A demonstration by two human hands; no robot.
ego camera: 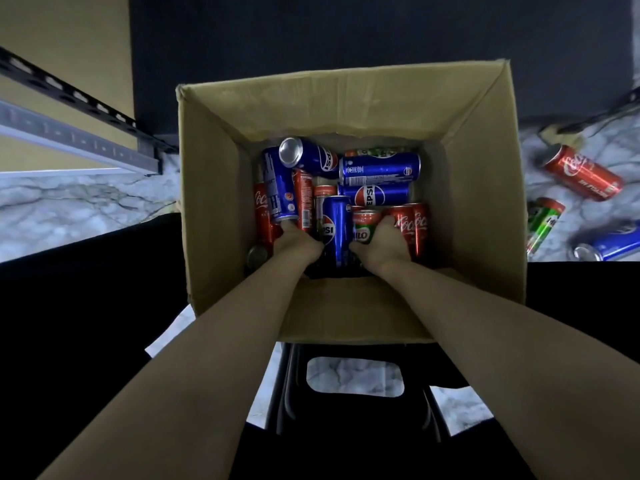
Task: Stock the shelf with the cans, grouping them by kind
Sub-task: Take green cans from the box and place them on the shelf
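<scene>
An open cardboard box (214, 202) holds several cans lying jumbled: blue Pepsi cans (379, 169), red Coca-Cola cans (414, 226) and a green Milo can (363, 227). Both my arms reach down into it. My left hand (296, 241) has its fingers closed around the lower end of a tilted blue Pepsi can (277, 188) at the box's left. My right hand (382, 244) is curled around the Milo can, its thumb against a Coca-Cola can. Another Pepsi can (336, 230) stands between my hands.
On the marble floor to the right lie a Coca-Cola can (581, 173), a green Milo can (543, 221) and a Pepsi can (611, 242). A metal shelf rail (69, 136) runs along the left. The box rests on a black stool (353, 351).
</scene>
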